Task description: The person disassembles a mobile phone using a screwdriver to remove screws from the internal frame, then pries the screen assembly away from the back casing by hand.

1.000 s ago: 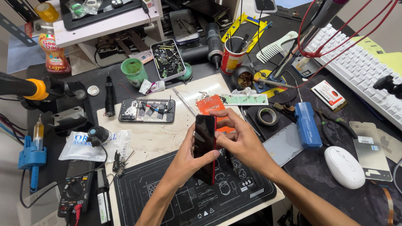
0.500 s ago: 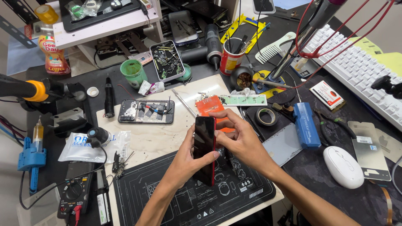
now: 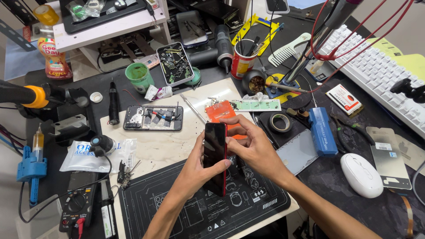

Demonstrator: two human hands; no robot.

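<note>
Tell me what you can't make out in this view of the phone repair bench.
Head view only:
- Back of the red phone: turned away from the camera.
- Phone's lower end: hidden by the left hand.
- Right hand fingertips on the far edge: hidden behind the phone.
- Parts in the opened phone: too small.
- Keyboard: cut off by the right edge.

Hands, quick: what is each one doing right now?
Left hand: closed around the slim, dark-screened, red-edged phone, holding it upright.
Right hand: fingers curled on the phone's right edge and top.
</note>
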